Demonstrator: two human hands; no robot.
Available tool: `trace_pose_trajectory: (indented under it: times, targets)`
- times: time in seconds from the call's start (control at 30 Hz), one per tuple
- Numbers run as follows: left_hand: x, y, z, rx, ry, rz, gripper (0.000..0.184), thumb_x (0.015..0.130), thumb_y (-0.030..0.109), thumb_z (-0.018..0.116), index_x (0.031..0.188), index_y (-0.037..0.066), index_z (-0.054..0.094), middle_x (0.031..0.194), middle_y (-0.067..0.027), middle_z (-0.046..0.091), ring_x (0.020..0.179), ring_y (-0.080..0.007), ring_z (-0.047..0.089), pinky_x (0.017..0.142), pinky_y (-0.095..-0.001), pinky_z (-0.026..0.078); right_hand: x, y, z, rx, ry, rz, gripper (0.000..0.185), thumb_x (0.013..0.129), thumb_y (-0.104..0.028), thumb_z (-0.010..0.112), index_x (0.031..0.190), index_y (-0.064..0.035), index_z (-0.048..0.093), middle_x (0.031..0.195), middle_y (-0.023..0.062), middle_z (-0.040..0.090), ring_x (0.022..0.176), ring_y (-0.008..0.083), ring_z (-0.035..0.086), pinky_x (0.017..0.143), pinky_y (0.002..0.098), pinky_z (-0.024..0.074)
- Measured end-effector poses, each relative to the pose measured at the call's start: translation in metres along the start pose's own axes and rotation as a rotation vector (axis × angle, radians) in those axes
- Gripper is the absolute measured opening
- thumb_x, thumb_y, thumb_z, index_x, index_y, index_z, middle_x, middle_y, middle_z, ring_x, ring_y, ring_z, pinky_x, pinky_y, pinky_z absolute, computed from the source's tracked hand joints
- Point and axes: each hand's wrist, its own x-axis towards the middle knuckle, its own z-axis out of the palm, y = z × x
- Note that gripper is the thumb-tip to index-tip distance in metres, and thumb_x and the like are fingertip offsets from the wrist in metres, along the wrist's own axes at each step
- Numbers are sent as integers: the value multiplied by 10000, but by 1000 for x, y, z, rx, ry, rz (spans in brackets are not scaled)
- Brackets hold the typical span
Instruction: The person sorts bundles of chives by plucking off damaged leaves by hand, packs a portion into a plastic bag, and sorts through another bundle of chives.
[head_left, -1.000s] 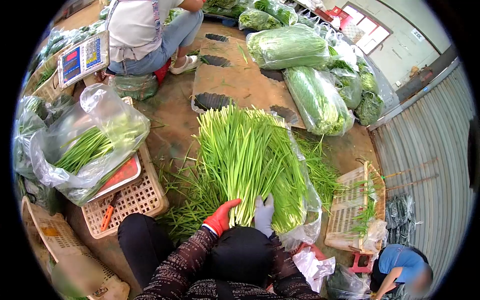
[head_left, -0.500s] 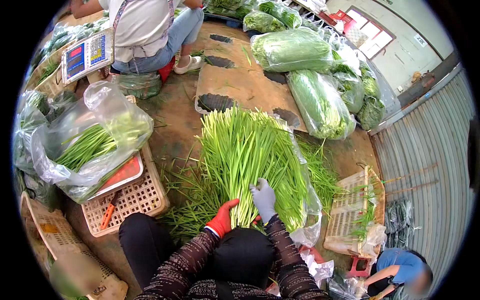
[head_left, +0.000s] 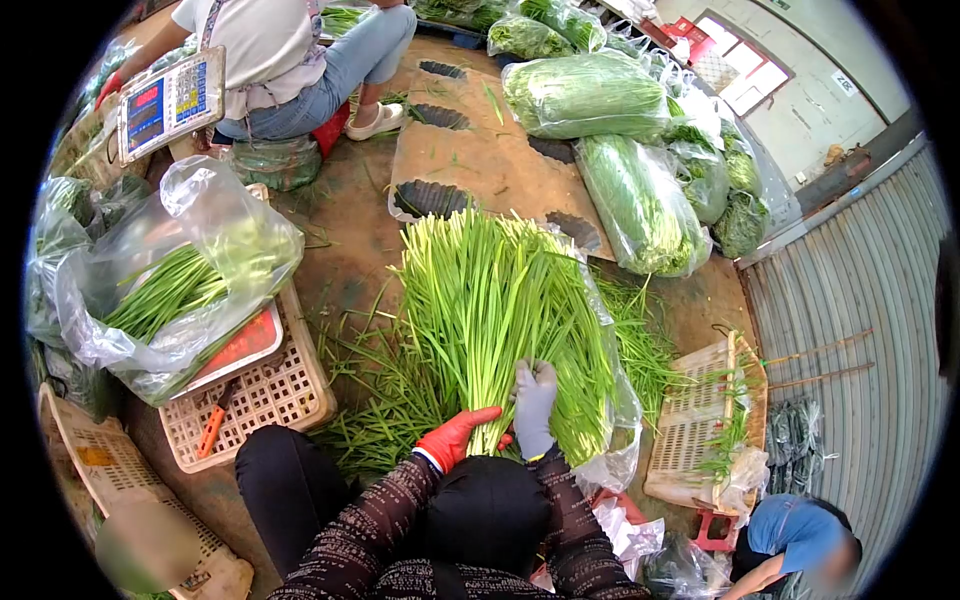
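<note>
My left hand point(head_left: 455, 437), in a red glove, is wrapped round the lower end of a bunch of garlic chives point(head_left: 478, 340). The long green leaves fan out away from me, and their base is partly hidden by the hand and my knee. Just right of the bunch is my right hand point(head_left: 535, 408), in a grey glove, with its fingers curled in. Whatever those fingers may hold is too small or hidden to name. More garlic chives point(head_left: 585, 385) lie on a clear plastic sheet point(head_left: 627, 425) beside the right hand.
On the left, an upturned crate point(head_left: 285, 400) carries an orange-handled knife point(head_left: 212, 430) and an opened plastic bag point(head_left: 235, 200) of greens. A scale point(head_left: 172, 105) stands behind it. Bagged greens point(head_left: 640, 205) lie ahead. A crate point(head_left: 690, 430) and a co-worker point(head_left: 795, 535) are at right.
My right hand has drawn slightly towards me and to the right, its fingers now more curled. My left hand still grips the bunch. The co-worker at upper left has stretched out an arm.
</note>
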Motion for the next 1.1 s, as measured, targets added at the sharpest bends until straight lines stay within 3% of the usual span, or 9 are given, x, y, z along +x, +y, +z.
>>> trace_pose_trajectory:
  times: [0.2, 0.37, 0.43, 0.57, 0.67, 0.8, 0.87, 1.0, 1.1]
  targets:
    - [-3, 2, 6, 57, 55, 1, 359, 845, 260, 618, 1096, 7, 570, 944, -113, 658, 745, -197, 656, 635, -330, 557, 15, -7, 15, -708, -71, -56, 372, 792, -255, 668, 959, 57, 555, 846, 160, 639, 715, 213, 608, 655, 312, 472]
    - [-6, -3, 10, -48, 22, 38, 359, 840, 251, 624, 1102, 15, 563, 952, -131, 654, 753, -216, 656, 642, -349, 555, 28, 41, 0, -547, 45, -307, 202, 843, -94, 591, 987, 32, 527, 882, 83, 614, 655, 137, 555, 566, 242, 449]
    - [-11, -4, 15, -111, 27, 44, 355, 837, 246, 628, 1101, 18, 561, 952, -135, 652, 748, -221, 655, 639, -356, 554, 11, 20, -1, 24, -16, 81, 122, 863, -92, 554, 942, -7, 515, 875, 55, 594, 573, 92, 500, 480, 207, 407]
    - [-7, 0, 12, 56, 70, 70, 302, 843, 183, 611, 1089, 17, 556, 925, -129, 647, 722, -204, 646, 637, -340, 552, -3, -2, 9, -63, 19, 64, 98, 873, -132, 548, 899, -49, 501, 821, 28, 578, 516, 52, 434, 428, 165, 351]
    - [2, -1, 6, 189, 94, 102, 273, 841, 134, 598, 1081, 10, 555, 872, -125, 647, 688, -187, 640, 626, -317, 551, 6, -10, 12, -121, -36, 148, 206, 860, -217, 587, 850, -27, 509, 770, 52, 581, 527, 101, 474, 455, 220, 384]
    - [8, -3, 0, 281, 133, 151, 313, 826, 99, 601, 1115, 1, 533, 960, -139, 651, 703, -199, 646, 590, -314, 544, 23, 4, 15, -801, 0, -141, 503, 803, -411, 626, 879, 80, 548, 750, 230, 605, 660, 326, 579, 651, 423, 459]
    - [8, -3, -2, 304, 130, 164, 319, 821, 95, 605, 1117, -2, 532, 964, -140, 651, 703, -199, 646, 588, -314, 543, 35, 23, 10, -717, -8, -244, 454, 823, -374, 613, 900, 70, 558, 749, 231, 607, 648, 311, 571, 642, 417, 459]
    - [7, -3, -3, 289, 109, 185, 339, 820, 104, 612, 1131, 2, 526, 952, -136, 647, 723, -206, 650, 596, -318, 544, 17, 14, 6, -106, 21, 76, 172, 841, -161, 601, 884, -14, 524, 698, 42, 544, 621, 122, 509, 542, 273, 403]
    - [2, -3, -1, 176, 80, 160, 353, 829, 148, 621, 1139, 11, 521, 932, -130, 645, 726, -224, 653, 601, -323, 545, -3, 9, 3, 50, 45, -77, 159, 846, -157, 584, 856, -38, 479, 695, 15, 495, 606, 116, 496, 528, 252, 417]
